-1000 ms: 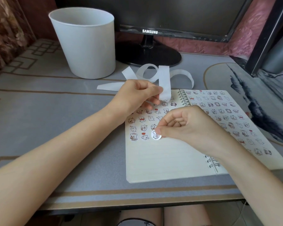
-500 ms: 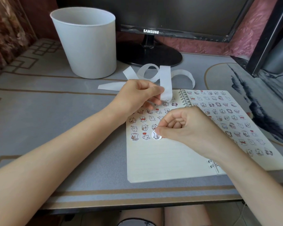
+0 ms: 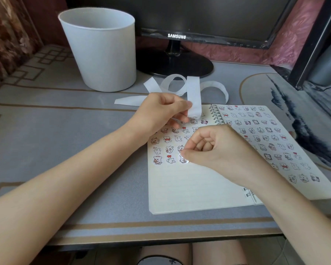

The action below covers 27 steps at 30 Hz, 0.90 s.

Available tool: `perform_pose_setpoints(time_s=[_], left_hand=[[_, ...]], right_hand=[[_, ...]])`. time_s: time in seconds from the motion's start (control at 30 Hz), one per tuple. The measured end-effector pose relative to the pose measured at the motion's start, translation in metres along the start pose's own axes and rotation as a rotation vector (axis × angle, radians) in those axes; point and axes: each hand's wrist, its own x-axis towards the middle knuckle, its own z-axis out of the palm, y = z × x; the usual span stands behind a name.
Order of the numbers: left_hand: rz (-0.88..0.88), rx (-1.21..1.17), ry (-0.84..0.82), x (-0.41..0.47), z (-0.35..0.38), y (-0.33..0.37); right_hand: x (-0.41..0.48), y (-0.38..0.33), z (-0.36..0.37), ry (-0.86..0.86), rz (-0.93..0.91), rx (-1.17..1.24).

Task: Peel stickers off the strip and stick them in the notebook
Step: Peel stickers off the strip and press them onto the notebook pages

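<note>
Head cam: my right hand point(image 3: 218, 150), fingers curled together, presses a sticker point(image 3: 183, 159) onto the notebook point(image 3: 189, 188) left pg. Left hand point(image 3: 161, 109) pinches the strip point(image 3: 194, 98) just above. I'd rub flat fr center, keep row aligned w/ neighbors.

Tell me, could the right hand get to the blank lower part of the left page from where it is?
Probably yes. The right hand sits at the newest sticker on the notebook, and the blank lines lie just below it with nothing on them. The left hand holds the strip farther back.
</note>
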Motion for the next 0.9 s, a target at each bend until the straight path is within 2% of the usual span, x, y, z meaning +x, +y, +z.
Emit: perform_pose_setpoints(time_s=[0.3, 0.63, 0.9], left_hand=[[-0.004, 0.005, 0.004, 0.0, 0.0, 0.001], [-0.008, 0.012, 0.008, 0.0, 0.0, 0.0], [-0.008, 0.014, 0.01, -0.001, 0.001, 0.001]], right_hand=[[0.004, 0.002, -0.003, -0.047, 0.027, -0.022], [0.011, 0.003, -0.008, -0.053, 0.019, 0.076], [0.011, 0.005, -0.003, -0.05, -0.017, -0.022]])
